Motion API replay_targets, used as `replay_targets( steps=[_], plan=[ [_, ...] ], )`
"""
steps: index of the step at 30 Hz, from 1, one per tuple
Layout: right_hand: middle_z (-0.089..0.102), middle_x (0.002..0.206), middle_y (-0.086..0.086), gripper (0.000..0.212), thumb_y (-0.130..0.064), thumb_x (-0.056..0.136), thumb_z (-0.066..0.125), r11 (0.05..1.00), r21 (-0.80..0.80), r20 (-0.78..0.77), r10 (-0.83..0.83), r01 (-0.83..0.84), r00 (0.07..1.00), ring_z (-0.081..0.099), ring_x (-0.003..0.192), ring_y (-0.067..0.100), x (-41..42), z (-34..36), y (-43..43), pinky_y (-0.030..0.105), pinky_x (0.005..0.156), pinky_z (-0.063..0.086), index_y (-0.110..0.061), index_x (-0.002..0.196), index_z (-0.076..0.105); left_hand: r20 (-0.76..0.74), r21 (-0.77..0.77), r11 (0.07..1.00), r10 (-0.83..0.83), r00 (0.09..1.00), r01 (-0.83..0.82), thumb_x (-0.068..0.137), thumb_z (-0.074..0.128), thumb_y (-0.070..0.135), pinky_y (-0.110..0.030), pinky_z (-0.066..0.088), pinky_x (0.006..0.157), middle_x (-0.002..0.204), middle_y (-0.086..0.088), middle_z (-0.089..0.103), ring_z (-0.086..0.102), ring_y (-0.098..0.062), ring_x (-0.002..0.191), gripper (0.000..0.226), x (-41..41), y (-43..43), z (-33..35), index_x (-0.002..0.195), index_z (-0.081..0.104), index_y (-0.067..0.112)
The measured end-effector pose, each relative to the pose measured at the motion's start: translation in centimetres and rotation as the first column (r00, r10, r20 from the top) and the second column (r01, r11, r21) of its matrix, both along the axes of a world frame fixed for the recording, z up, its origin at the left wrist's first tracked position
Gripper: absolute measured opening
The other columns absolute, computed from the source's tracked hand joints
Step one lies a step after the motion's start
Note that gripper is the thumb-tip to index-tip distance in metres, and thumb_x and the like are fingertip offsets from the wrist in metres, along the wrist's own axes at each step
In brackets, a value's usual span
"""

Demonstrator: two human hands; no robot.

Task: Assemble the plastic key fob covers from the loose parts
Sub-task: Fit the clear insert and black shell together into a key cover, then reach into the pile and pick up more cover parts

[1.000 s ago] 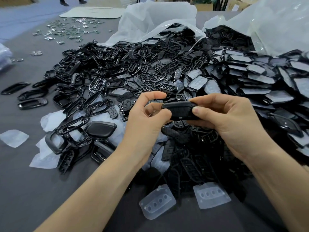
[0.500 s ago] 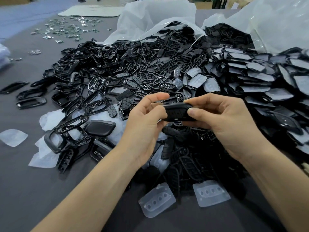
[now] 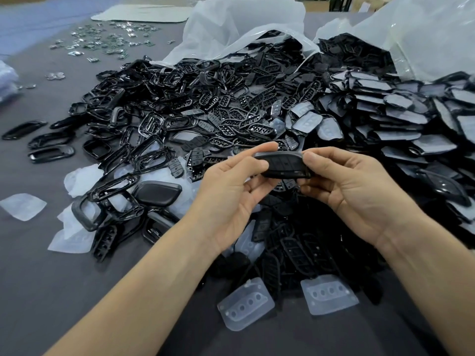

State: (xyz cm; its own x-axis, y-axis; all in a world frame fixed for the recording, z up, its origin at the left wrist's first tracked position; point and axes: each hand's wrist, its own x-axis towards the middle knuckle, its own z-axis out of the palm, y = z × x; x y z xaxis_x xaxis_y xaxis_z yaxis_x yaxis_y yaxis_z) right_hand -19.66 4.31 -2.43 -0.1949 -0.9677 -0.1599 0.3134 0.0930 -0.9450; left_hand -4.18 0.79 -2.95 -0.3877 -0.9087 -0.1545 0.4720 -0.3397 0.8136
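The black key fob cover (image 3: 282, 164) is held above the middle of the bench (image 3: 51, 291), button face up. The left hand (image 3: 231, 194) pinches its left end between thumb and curled fingers (image 3: 259, 150), and the right hand (image 3: 352, 186) grips its right end the same way. Under it lies a heap of loose black parts (image 3: 180, 119). Toward the far edge a white plastic bag (image 3: 244, 24) lies open, spilling black frames and button plates. Toward the far right corner a clear plastic bag (image 3: 424, 34) spills flat black shells (image 3: 401, 116). Two translucent button pads (image 3: 245, 303) lie toward the near edge. Small metal pieces (image 3: 102, 43) are scattered toward the far left corner.
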Motion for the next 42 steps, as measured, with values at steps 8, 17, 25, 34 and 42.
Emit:
replay_targets(
  steps=[8,17,25,34,42],
  plan=[
    [0.069,0.067,0.003,0.020,-0.016,0.067,0.063,0.999,0.019,0.049,0.026,-0.027,0.998,0.060,0.053,0.009,-0.3,0.2,-0.1,0.019,0.054,0.053,-0.005,0.083,0.065,0.011,-0.022,0.999,-0.029,1.000,0.029,0.088,0.049,-0.008,-0.020,0.055,0.067,0.088,-0.009,0.074,0.070,-0.012,0.078,0.031,0.1,-0.2,-0.1,0.087,0.076,0.007],
    [0.071,0.081,0.005,0.023,-0.015,0.075,0.061,0.993,0.004,0.164,0.120,-0.122,0.979,0.069,0.073,0.015,-1.4,0.5,-0.2,0.020,0.062,0.056,-0.003,0.093,0.066,0.432,-0.823,0.546,0.421,0.798,0.158,0.086,0.057,-0.002,-0.015,0.041,0.065,0.092,-0.006,0.057,0.052,-0.007,0.073,0.038,0.3,0.3,-0.2,0.112,0.066,0.025],
    [0.071,0.090,0.012,0.023,0.003,0.083,0.059,0.974,0.076,0.070,0.207,-0.212,0.976,0.070,0.075,0.018,-3.0,2.7,1.2,0.024,0.074,0.058,-0.004,0.104,0.065,0.363,-0.928,0.136,0.534,0.764,0.346,0.084,0.055,-0.014,-0.015,0.047,0.084,0.102,-0.004,0.055,0.061,-0.010,0.100,0.035,0.1,1.1,-0.5,0.108,0.071,0.005],
    [0.066,0.087,0.014,0.019,0.013,0.088,0.054,0.968,0.130,-0.062,-0.207,0.214,0.976,0.070,0.068,0.019,-6.9,2.3,8.8,0.025,0.057,0.058,-0.002,0.091,0.065,0.416,-0.871,-0.022,0.499,0.760,0.491,0.074,0.047,-0.015,-0.043,0.051,0.085,0.113,-0.008,0.059,0.055,-0.025,0.110,0.052,-1.3,2.9,-1.1,0.114,0.069,0.010],
    [0.060,0.097,0.017,0.019,0.013,0.086,0.058,0.673,0.105,-0.408,-0.642,0.732,0.649,0.064,0.070,0.024,-16.8,5.4,16.8,0.028,0.063,0.059,0.007,0.103,0.062,0.557,-0.825,0.226,0.483,0.676,0.518,0.075,0.060,-0.021,-0.003,0.038,0.070,0.108,-0.003,0.063,0.055,-0.005,0.076,0.055,0.1,1.2,-1.7,0.111,0.069,0.020]
  ],
)
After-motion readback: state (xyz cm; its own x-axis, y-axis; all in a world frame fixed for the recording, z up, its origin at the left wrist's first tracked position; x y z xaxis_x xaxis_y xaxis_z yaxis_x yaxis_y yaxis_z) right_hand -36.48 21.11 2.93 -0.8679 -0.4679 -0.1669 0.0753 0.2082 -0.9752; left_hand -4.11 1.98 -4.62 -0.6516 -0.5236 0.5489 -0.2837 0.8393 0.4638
